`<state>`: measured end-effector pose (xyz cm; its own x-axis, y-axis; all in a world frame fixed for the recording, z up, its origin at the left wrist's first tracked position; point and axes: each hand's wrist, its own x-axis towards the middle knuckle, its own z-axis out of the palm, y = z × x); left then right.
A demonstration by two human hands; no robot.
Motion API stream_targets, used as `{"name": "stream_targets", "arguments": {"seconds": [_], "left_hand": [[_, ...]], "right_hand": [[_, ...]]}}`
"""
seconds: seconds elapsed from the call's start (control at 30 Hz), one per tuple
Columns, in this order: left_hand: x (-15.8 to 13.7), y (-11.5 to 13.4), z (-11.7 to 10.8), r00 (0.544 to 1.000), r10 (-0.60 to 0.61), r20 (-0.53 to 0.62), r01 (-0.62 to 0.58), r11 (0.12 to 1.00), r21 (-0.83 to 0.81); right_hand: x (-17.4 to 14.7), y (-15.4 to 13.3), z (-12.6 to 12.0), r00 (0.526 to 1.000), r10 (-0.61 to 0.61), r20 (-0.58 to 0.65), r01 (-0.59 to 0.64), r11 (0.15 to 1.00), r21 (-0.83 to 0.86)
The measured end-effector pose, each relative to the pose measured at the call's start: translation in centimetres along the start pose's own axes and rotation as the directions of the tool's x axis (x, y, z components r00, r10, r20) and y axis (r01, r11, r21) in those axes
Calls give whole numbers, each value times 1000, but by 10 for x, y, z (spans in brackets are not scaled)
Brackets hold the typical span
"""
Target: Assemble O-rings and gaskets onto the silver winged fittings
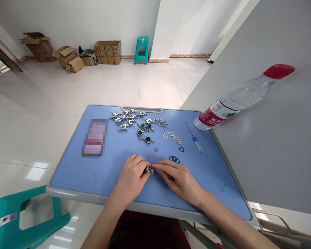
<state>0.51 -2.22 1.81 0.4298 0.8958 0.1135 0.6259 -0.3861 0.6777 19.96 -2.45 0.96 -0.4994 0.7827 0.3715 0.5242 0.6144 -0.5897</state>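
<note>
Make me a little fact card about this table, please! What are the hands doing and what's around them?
Left hand: holding a small metal part
Right hand: at the same part; a dark round end pokes out, of what I can't tell
Table: blue top, gray edge
Far side: a group of metal pieces
Right side: screwdriver, flat plates, black rings
Bottle: clear, red cap
Floor behind: cardboard boxes, green stool
</note>
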Motion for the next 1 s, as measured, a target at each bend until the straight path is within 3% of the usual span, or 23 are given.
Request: {"name": "stream_targets", "arguments": {"seconds": [0.27, 0.5, 0.73, 1.0], "left_hand": [[0, 2, -1, 1000, 2, -1, -2, 1000, 10], [0, 1, 0, 1000, 19, -14, -19, 1000, 20], [0, 1, 0, 1000, 3, 2, -3, 1000, 11], [0, 0, 0, 1000, 14, -5, -14, 1000, 21]], "right_hand": [[-1, 0, 1, 998, -35, -44, 30, 993, -116], [5, -1, 0, 996, 94, 13, -93, 995, -20], [5, 1, 1, 991, 122, 51, -123, 992, 13], [2, -1, 6, 999, 52, 13, -51, 996, -71]]}}
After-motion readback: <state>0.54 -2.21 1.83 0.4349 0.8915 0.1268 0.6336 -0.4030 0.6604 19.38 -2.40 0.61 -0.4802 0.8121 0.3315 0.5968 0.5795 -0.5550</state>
